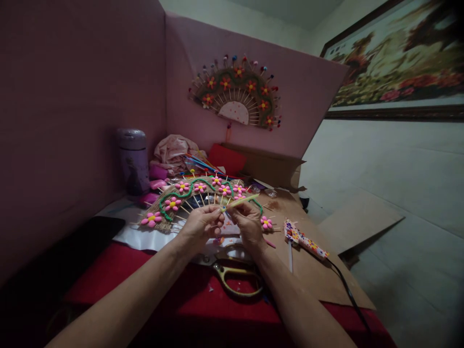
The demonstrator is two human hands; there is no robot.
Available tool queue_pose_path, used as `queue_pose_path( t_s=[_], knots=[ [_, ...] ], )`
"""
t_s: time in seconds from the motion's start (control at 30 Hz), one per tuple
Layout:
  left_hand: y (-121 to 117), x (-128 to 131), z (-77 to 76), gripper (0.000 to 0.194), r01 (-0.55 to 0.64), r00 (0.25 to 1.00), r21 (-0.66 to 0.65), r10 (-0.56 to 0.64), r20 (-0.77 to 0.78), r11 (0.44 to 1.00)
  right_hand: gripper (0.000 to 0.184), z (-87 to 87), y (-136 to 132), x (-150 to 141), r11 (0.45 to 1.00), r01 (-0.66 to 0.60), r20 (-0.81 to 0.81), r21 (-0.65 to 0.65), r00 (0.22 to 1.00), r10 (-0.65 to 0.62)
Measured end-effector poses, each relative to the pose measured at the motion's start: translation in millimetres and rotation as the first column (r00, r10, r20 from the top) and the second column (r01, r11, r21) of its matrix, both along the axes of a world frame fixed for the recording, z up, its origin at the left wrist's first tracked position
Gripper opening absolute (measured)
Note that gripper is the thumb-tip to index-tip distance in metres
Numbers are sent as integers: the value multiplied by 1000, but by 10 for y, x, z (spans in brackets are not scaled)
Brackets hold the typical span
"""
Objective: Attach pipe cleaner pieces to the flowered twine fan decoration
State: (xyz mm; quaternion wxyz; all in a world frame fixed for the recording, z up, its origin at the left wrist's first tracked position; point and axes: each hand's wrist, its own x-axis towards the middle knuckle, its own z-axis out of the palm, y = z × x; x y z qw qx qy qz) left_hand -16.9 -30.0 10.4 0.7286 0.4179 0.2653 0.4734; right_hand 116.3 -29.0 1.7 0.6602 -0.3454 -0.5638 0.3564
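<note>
A half-finished fan craft (188,195) of wooden sticks, jute, green cord and pink flowers lies on the table in front of me. Both hands are raised just above it. My left hand (201,224) and my right hand (248,222) pinch the two ends of a thin yellow-green stick (241,201) between their closed fingertips. Yellow-handled scissors (235,275) lie on the red cloth right below my wrists. A glue gun (304,240) with a flowered cover rests on cardboard to the right, its black cord trailing toward me.
A finished fan (237,94) hangs on the pink back board. A purple flask (133,162), crumpled fabric (174,150), coloured sticks (197,162) and a cardboard box (270,166) stand behind the work. A dark phone-like slab (97,229) lies left. A framed painting (398,60) hangs right.
</note>
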Motion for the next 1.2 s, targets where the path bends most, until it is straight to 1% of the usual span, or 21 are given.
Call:
queue_pose_path(
  t_s=[0.07, 0.13, 0.2, 0.23, 0.27, 0.3, 0.4, 0.47, 0.57, 0.67, 0.73, 0.77, 0.83, 0.9, 0.93, 1.0, 1.07, 1.13, 1.2],
  knots=[
    [-2, 0, 3, 16, -57, 993, 70, 63, -98, 996, 21, -25, 7, 6, 999, -34, 55, 11, 998, 33],
    [-7, 1, 8, 18, -94, 965, 214, 142, -222, 972, 23, -43, 12, 18, 997, -70, 107, 24, 992, 67],
    [-14, 0, 19, 20, -80, 933, 340, 191, -306, 937, 26, -48, 11, 29, 994, -102, 148, 22, 984, 98],
    [-18, -1, 25, 21, -62, 928, 365, 189, -322, 929, 26, -44, 9, 32, 994, -112, 149, 19, 983, 107],
    [-21, -2, 32, 22, -49, 933, 357, 170, -317, 933, 27, -38, 8, 31, 994, -111, 134, 20, 985, 108],
    [-24, -2, 37, 22, -41, 946, 322, 140, -291, 946, 26, -29, 6, 28, 995, -101, 103, 24, 990, 98],
    [-26, 4, 39, 24, -25, 991, 145, 43, -126, 989, 24, -11, 10, 8, 998, -48, -24, 36, 998, 49],
    [-19, 7, 27, 25, 6, 999, 75, -2, -47, 997, 23, -11, 16, -6, 999, -30, -74, 28, 997, 32],
    [-6, 8, 7, 23, 35, 999, 60, -34, -18, 998, 22, -23, 22, -20, 999, -30, -85, 14, 996, 31],
    [-1, 5, 5, 22, 17, 999, 53, -15, -31, 998, 20, -31, 19, -20, 1000, -3, -50, 5, 999, 4],
    [-2, 0, 16, 21, -33, 995, 88, 41, -89, 996, 21, -29, 15, -14, 1000, -6, -11, -4, 1000, 6],
    [-3, -3, 23, 20, -63, 987, 136, 82, -138, 989, 22, -26, 13, -9, 1000, -21, 7, -6, 1000, 21],
    [-3, -13, 38, 19, -99, 954, 277, 170, -247, 956, 24, -18, 9, 0, 997, -73, 48, -9, 996, 74],
    [-3, -22, 53, 20, -79, 918, 390, 219, -331, 917, 26, -8, 7, 9, 992, -126, 84, -11, 988, 126],
    [-4, -25, 59, 20, -62, 912, 404, 217, -348, 913, 27, -5, 7, 12, 990, -141, 86, -14, 986, 141],
    [-11, -25, 68, 21, -61, 931, 347, 178, -319, 936, 27, -5, 12, 16, 990, -141, 44, -17, 989, 142],
    [-22, -18, 69, 23, -60, 965, 227, 115, -235, 972, 26, -15, 20, 15, 993, -115, -23, -14, 993, 115],
    [-30, -10, 63, 26, -15, 987, 138, 37, -157, 990, 26, -31, 29, 8, 996, -92, -57, -6, 994, 92],
    [-30, -4, 53, 27, 40, 993, 103, -28, -114, 994, 26, -44, 34, -3, 997, -72, -65, -7, 995, 71]
  ],
)
